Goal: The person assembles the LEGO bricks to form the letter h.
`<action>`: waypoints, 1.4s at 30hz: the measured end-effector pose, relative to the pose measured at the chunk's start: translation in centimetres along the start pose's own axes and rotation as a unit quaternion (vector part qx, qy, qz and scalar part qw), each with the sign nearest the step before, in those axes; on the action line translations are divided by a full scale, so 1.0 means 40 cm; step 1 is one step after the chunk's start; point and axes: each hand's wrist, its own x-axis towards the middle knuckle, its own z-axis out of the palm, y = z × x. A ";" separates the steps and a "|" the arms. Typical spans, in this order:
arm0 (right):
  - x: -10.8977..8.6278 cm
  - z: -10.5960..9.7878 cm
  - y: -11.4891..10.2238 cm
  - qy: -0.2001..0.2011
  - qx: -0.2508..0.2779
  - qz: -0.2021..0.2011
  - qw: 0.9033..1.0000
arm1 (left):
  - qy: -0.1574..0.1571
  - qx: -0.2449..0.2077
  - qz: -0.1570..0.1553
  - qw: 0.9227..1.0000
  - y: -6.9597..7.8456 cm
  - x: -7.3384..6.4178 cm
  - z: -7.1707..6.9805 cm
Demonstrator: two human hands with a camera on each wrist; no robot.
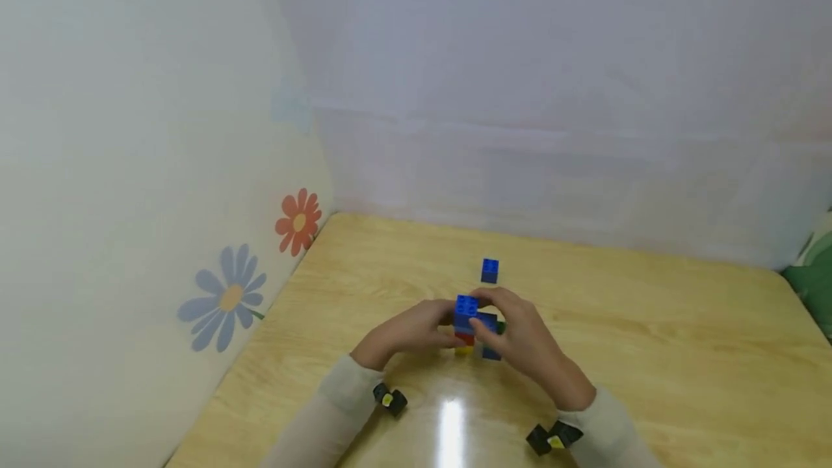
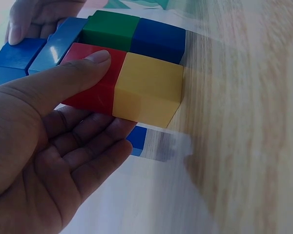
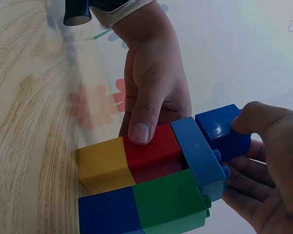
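A tower of toy building bricks stands on the table, held from both sides. Its column has a yellow brick (image 2: 149, 87) at the bottom, a red brick (image 3: 153, 153) above it, then a light blue brick (image 3: 198, 156). At the top is a blue brick (image 1: 466, 305). Alongside stands a dark blue brick (image 3: 109, 212) with a green brick (image 3: 170, 200) on it. My left hand (image 1: 416, 327) grips the column at the red brick, thumb on its face. My right hand (image 1: 520, 331) pinches the top blue brick; whether that brick is fully pressed down cannot be told.
A separate blue brick (image 1: 490, 271) sits behind the tower on the wooden table (image 1: 650, 338). A wall with printed flowers (image 1: 230, 298) borders the left side, and a pale sheet (image 1: 552, 92) hangs along the back. Something green (image 1: 812, 287) is at the right edge.
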 end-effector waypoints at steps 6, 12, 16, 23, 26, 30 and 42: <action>-0.016 0.012 -0.004 0.000 0.021 0.008 1.000 | -0.002 -0.026 -0.010 1.000 -0.002 -0.011 0.018; -0.031 0.034 -0.002 -0.005 0.057 0.003 0.998 | -0.003 -0.047 -0.001 0.999 -0.014 -0.026 0.038; -0.042 0.049 -0.002 -0.006 0.063 0.019 0.998 | -0.005 -0.061 0.005 0.998 -0.024 -0.037 0.049; -0.055 0.063 0.000 -0.016 0.060 0.045 0.997 | -0.004 -0.076 0.025 0.997 -0.034 -0.044 0.063; -0.055 0.065 0.001 -0.017 0.059 0.050 0.997 | -0.006 -0.069 0.033 0.997 -0.036 -0.041 0.061; -0.039 0.058 0.008 -0.004 0.053 0.031 0.998 | -0.004 -0.052 0.037 0.998 -0.037 -0.028 0.047; 0.016 0.021 0.009 0.026 0.021 -0.023 0.999 | 0.016 -0.024 0.036 0.999 -0.024 0.009 -0.001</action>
